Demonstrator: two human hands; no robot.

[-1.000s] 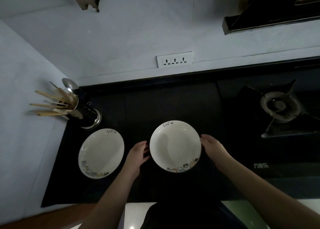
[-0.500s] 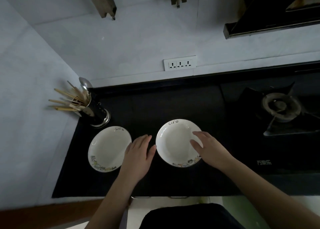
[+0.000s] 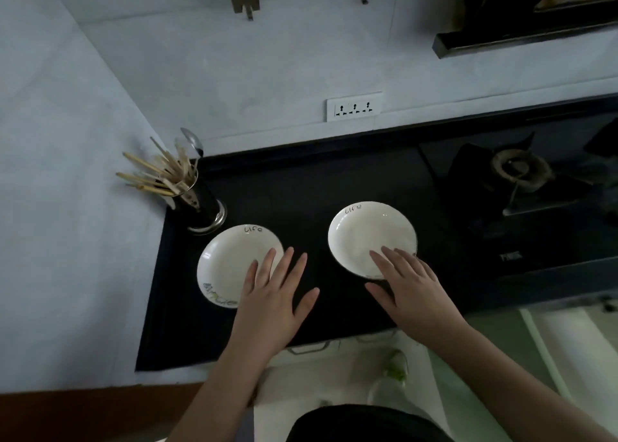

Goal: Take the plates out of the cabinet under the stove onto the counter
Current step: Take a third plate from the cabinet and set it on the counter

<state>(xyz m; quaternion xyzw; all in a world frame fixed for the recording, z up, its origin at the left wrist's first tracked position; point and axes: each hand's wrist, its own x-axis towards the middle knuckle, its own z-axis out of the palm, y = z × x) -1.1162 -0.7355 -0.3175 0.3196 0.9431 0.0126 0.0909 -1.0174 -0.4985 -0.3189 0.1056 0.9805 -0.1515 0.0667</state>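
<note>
Two white plates marked "Life" lie on the black counter (image 3: pixel 301 187). The left plate (image 3: pixel 230 257) sits near the utensil holder; the right plate (image 3: pixel 364 231) lies toward the stove. My left hand (image 3: pixel 274 301) hovers flat with spread fingers, its fingertips over the left plate's right edge. My right hand (image 3: pixel 408 284) is also flat and spread, covering the near edge of the right plate. Neither hand grips anything. Below the counter edge, the cabinet front shows a metal handle (image 3: pixel 307 349).
A steel holder (image 3: pixel 204 207) full of chopsticks and a spoon stands at the counter's back left corner. A gas burner (image 3: pixel 518 171) sits at the right. A wall socket (image 3: pixel 354 106) is above the counter. A white bag with greens (image 3: pixel 394 371) lies on the floor.
Both hands let go of the right plate's sides and drew back toward me, fingers straightened. The camera view pulled back and tilted, showing more of the floor.
</note>
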